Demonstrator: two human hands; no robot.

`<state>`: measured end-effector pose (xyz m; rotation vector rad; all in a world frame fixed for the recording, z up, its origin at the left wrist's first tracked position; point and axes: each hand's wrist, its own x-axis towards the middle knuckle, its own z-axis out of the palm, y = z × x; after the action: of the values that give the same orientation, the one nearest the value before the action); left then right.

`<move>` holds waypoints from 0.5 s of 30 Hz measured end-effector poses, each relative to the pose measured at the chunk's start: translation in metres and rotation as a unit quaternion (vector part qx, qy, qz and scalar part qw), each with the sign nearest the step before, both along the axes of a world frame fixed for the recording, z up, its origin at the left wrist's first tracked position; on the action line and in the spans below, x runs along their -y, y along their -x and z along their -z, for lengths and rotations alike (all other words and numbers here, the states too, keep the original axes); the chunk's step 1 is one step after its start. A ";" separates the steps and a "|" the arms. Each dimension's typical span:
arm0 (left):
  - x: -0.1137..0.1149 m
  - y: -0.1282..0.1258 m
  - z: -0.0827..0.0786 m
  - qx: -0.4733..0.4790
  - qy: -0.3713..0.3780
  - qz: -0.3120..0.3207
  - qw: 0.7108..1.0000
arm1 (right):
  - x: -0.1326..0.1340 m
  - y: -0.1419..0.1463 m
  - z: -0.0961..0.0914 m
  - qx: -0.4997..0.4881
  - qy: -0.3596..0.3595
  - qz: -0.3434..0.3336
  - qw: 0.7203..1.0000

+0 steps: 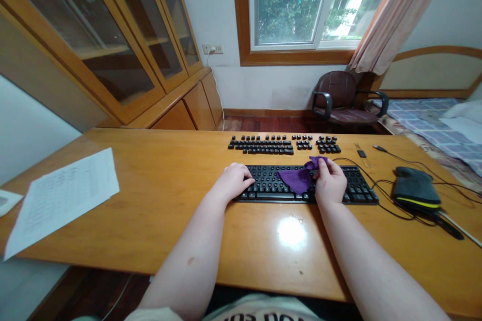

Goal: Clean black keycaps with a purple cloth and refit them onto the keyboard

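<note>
A black keyboard [271,186] lies on the wooden desk [169,200] in front of me. My right hand [330,181] is closed on a purple cloth [297,176] that drapes over the middle keys. My left hand [233,181] rests on the keyboard's left end with its fingers curled, holding nothing that I can see. Behind the keyboard, rows of loose black keycaps [282,144] are laid out on the desk in the shape of a keyboard.
A printed paper sheet [64,195] lies at the desk's left. A black mouse pad with wrist rest [414,188] and cables [387,200] sit to the right. A brown chair [341,98], a bed [444,120] and glass-door cabinets [113,35] stand beyond.
</note>
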<state>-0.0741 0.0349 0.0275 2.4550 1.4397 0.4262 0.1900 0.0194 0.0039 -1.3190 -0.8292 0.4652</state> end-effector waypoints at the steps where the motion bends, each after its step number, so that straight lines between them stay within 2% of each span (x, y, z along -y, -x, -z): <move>1: -0.001 0.000 0.000 0.000 0.002 0.005 1.000 | 0.000 0.000 0.000 0.002 0.000 0.001 1.000; 7: -0.003 0.001 0.000 -0.004 0.026 0.015 1.000 | 0.000 0.000 0.001 0.000 0.000 0.005 1.000; 15: -0.005 0.002 0.004 -0.007 0.019 0.019 1.000 | 0.001 0.001 -0.001 -0.002 0.004 0.000 1.000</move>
<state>-0.0760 0.0397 0.0238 2.4565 1.3899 0.3721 0.1887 0.0185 0.0054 -1.3258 -0.8241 0.4719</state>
